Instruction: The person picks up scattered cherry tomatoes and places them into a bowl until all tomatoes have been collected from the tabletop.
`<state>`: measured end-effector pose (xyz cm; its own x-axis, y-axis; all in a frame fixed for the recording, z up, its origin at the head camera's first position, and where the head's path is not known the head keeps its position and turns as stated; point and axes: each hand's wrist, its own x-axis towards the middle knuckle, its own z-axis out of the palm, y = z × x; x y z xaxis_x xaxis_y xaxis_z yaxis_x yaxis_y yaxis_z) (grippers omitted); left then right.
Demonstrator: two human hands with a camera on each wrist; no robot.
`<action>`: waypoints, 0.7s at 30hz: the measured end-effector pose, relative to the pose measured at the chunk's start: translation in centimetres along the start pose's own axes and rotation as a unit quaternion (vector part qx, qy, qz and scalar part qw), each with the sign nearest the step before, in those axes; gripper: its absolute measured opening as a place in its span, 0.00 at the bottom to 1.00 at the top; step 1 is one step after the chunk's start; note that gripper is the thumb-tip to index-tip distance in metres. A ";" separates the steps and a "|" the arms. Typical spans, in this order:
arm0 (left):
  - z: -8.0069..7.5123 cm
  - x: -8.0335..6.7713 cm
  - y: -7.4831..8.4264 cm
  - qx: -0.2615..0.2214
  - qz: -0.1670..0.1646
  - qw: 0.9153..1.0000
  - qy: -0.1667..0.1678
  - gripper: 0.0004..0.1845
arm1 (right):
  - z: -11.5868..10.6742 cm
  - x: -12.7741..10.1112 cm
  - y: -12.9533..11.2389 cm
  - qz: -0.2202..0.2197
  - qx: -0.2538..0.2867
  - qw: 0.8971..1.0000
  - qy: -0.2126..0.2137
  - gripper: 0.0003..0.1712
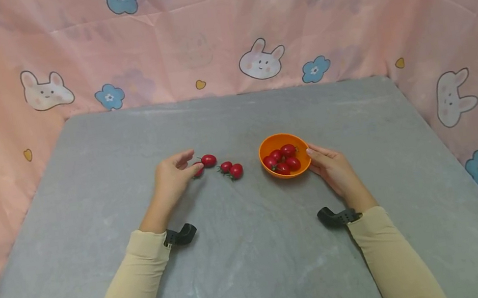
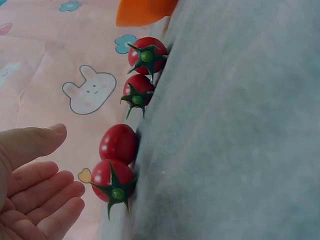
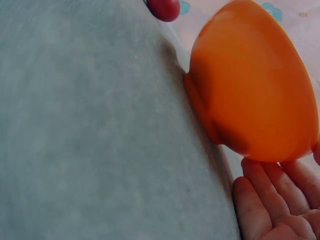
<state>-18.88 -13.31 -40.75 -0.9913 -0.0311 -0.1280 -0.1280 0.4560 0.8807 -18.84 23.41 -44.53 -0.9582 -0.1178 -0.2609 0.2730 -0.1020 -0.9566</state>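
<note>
My left hand (image 1: 168, 180) hovers at the left end of a loose row of cherry tomatoes, thumb and fingers spread apart. Nearest to it are one tomato (image 1: 198, 170) half behind the thumb and another (image 1: 209, 160) just beyond. In the left wrist view a tomato with a green star-shaped stem (image 2: 112, 182) lies beside the fingers, with a gap between. Two more tomatoes (image 1: 236, 171) sit together farther right. My right hand (image 1: 337, 173) holds an orange bowl (image 3: 255, 85) by its right side, thumb at the rim and fingers against the outer wall. Several tomatoes (image 1: 288, 150) lie inside.
A grey cloth (image 1: 255, 255) covers the table. Pink curtains (image 1: 203, 31) printed with rabbits and flowers rise at the back and both sides. Dark bands with camera mounts (image 1: 182, 234) sit on both wrists.
</note>
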 end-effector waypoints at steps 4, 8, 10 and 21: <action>0.1 0.1 -0.4 0.009 0.001 1.000 0.002 0.29 | 0.0 0.0 0.0 0.001 0.004 1.000 0.001 0.38; 0.3 0.2 -0.9 0.012 -0.006 1.000 0.002 0.29 | 0.0 0.0 0.1 0.004 0.010 1.000 0.003 0.38; 0.4 0.2 -1.2 0.013 -0.008 1.000 0.001 0.29 | 0.0 0.0 0.0 0.004 0.013 1.000 0.003 0.38; 0.8 0.2 -1.8 0.051 0.014 0.999 0.011 0.27 | 0.0 0.0 0.0 -0.002 0.006 1.000 0.002 0.38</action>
<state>-18.79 -13.38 -42.70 -0.9951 -0.0356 -0.0922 -0.0966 0.5459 0.8323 -18.89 23.43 -44.51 -0.9593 -0.1141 -0.2584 0.2711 -0.1142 -0.9558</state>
